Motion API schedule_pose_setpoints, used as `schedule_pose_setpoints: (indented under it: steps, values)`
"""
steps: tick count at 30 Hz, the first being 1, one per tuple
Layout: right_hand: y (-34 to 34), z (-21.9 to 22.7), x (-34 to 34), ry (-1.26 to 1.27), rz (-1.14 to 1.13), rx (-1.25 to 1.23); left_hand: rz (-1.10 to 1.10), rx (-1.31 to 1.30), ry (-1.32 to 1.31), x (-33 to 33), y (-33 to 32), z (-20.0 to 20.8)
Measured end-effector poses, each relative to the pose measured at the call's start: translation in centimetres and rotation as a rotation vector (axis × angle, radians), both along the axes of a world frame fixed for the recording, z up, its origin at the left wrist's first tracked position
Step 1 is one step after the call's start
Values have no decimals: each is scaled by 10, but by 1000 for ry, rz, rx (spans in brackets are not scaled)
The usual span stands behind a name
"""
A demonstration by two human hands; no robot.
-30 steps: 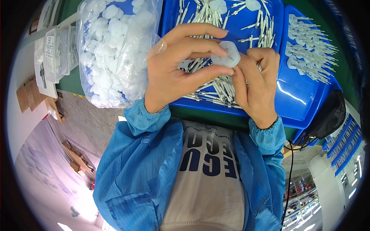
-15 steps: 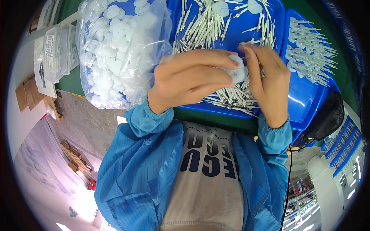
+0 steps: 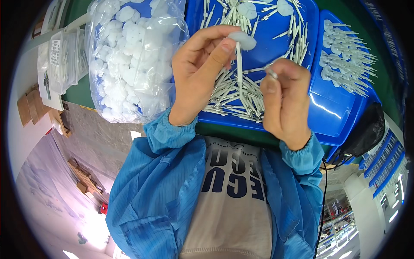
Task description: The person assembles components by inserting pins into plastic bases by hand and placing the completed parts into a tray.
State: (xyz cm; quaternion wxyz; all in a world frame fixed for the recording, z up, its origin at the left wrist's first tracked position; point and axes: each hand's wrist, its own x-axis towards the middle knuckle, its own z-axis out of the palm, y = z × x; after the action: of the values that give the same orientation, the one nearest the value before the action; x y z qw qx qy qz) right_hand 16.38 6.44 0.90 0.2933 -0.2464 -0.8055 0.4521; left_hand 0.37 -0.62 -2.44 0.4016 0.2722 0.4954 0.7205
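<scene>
My left hand (image 3: 199,71) pinches a translucent white disc (image 3: 244,40) between thumb and fingers. From the disc's underside a slim white rod (image 3: 239,64) hangs down over the blue tray (image 3: 267,41). To the right, my right hand (image 3: 288,101) has its thumb and forefinger closed on a thin white rod (image 3: 272,74), of which only a short part shows at the fingertips. A pile of loose white rods (image 3: 235,97) lies in the tray beneath both hands. More discs (image 3: 247,10) rest among rods at the tray's far side.
Left of the tray, a clear plastic bag (image 3: 133,60) is full of white discs. A second blue tray (image 3: 330,116) on the right holds discs with rods attached (image 3: 349,58). A black mesh bag (image 3: 368,129) sits beside it. Clear plastic boxes (image 3: 64,60) stand far left.
My hands have moved apart. My left hand has risen and tilted the disc so its rod hangs down; my right hand has dropped slightly toward me and left the disc.
</scene>
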Motion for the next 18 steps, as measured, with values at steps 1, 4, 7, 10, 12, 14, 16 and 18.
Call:
schedule_pose_setpoints:
  steps: [1,4,7,10,12,14,16,18]
  values:
    - [-7,5,-3,-90,-85,-221,-6,30,-11,-1,-1,-4]
    - [-5,-6,-9,-154,-102,-80,-31,97,-33,2,-1,-6]
    - [-3,-9,-8,-200,-159,81,-64,126,-39,3,-1,-5]
    - [-3,-7,-9,-237,-206,175,-70,65,-5,6,-2,1]
    - [-4,-4,-10,-246,-214,224,-61,10,27,7,-1,2]
    - [-6,-3,-10,-272,-225,232,-62,13,45,7,-1,2]
    - [-6,-3,-11,-244,-238,252,-72,18,48,8,-1,2]
    - [-5,-3,-10,-215,-251,272,-81,23,50,8,-1,2]
